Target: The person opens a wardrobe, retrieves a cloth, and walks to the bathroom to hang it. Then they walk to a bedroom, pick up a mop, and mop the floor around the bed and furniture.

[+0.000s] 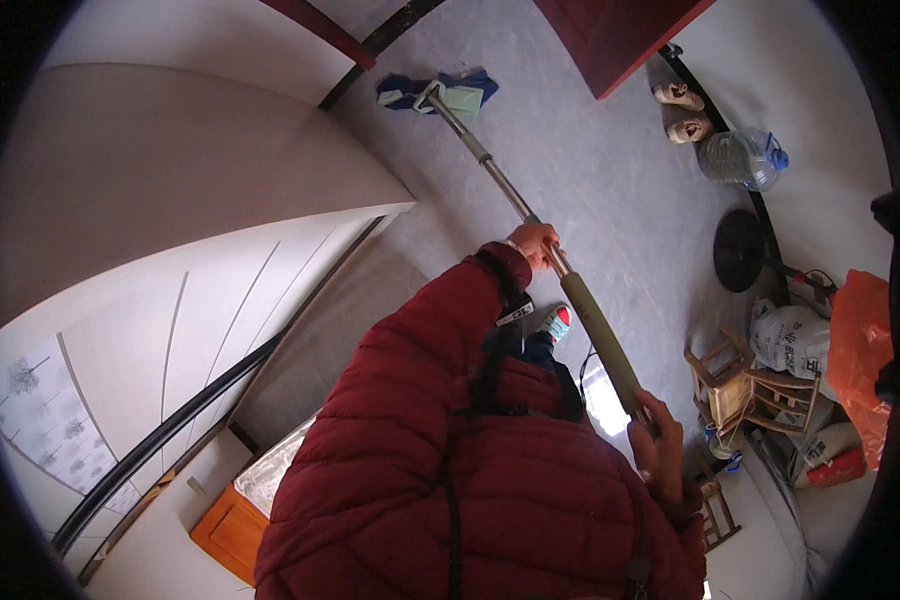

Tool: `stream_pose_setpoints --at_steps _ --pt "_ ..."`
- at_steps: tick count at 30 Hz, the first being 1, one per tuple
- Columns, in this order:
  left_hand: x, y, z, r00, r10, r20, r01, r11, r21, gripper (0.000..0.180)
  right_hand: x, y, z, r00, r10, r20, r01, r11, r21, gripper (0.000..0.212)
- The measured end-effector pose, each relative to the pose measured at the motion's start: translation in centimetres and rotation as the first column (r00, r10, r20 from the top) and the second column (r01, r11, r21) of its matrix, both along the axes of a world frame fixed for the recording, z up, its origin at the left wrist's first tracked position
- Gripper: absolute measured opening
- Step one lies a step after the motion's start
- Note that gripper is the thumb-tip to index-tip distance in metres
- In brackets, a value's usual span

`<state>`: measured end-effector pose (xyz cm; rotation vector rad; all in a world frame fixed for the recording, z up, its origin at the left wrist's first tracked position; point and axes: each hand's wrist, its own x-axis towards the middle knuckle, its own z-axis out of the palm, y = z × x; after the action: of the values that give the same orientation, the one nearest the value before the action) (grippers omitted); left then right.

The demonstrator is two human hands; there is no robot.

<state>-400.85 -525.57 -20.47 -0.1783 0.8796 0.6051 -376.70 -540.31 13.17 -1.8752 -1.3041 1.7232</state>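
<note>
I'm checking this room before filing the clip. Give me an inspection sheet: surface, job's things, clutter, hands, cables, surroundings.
Surface: grey floor, bare in the middle.
Job's things: long mop; its head lies on the floor by a blue cloth.
Clutter: pair of shoes, water jug, wooden stool, orange bag, white sacks.
Hands: left hand grips mid-pole; right hand grips the padded end.
Cables: nothing seen for certain.
Surroundings: white wall, dark red door.

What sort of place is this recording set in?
Probably a room in a home: a pair of shoes by the wall, a large water bottle, a small wooden chair, and a grey floor under a mop.
</note>
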Motion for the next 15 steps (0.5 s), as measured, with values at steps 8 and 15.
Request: stream_pose_setpoints --at_steps 8,15 --pt "4.8 0.5 5.4 0.993 -0.007 0.117 -0.001 0.997 0.074 0.013 4.3 -1.7 3.5 0.992 -0.005 0.123 -0.009 0.993 0.116 0.043" --pt "14.5 -4.8 18.2 0.931 -0.160 0.329 0.131 0.986 0.106 0.010 16.8 -11.1 15.5 0.972 -0.057 0.228 0.000 0.971 0.241 0.057"
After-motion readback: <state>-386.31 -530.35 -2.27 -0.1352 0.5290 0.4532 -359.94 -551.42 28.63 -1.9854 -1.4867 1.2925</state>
